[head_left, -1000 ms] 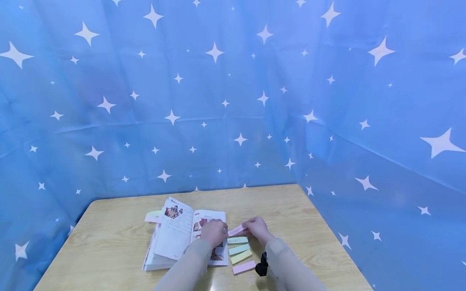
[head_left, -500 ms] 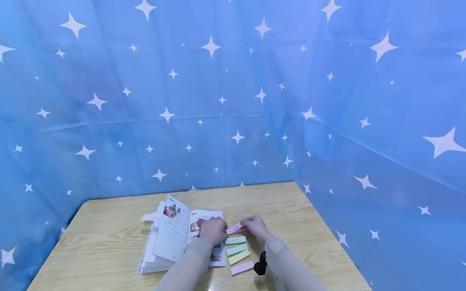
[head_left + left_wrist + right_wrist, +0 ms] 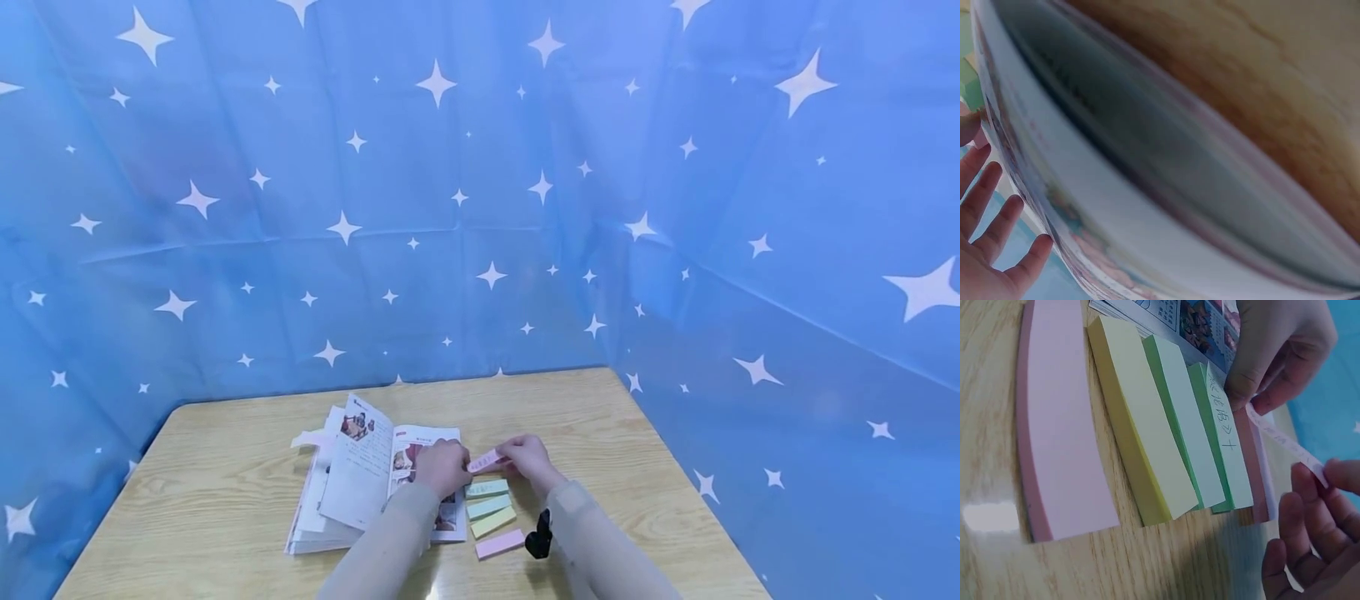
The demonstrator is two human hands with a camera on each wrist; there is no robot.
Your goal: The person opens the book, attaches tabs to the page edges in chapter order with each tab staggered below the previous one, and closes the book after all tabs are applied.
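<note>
My right hand (image 3: 527, 458) pinches the free end of a pink sticky note (image 3: 1288, 444) between thumb and fingertips. That strip bears handwriting and slants up off a pink sticky note pad (image 3: 1255, 469). At the pad's other end, the thumb and finger of my left hand (image 3: 444, 465) pinch it where the strip joins. The left forearm crosses an open book (image 3: 360, 471) with printed pictures, hiding part of its right page. Beside the hands lies a green pad (image 3: 1225, 437) with writing on top. In the left wrist view, curved book pages (image 3: 1116, 206) fill most of the frame.
Nearer the body lie a light green pad (image 3: 489, 507), a yellow pad (image 3: 493, 523) and another pink pad (image 3: 500, 544). A pale pink tab (image 3: 311, 438) sticks out from the book's left side. Blue star-patterned cloth (image 3: 450, 208) hangs behind the wooden table (image 3: 615, 492).
The right hand has lifted the strip's free end slightly, tilting it more. The left hand stays at the pad's end. The head view has shifted a little.
</note>
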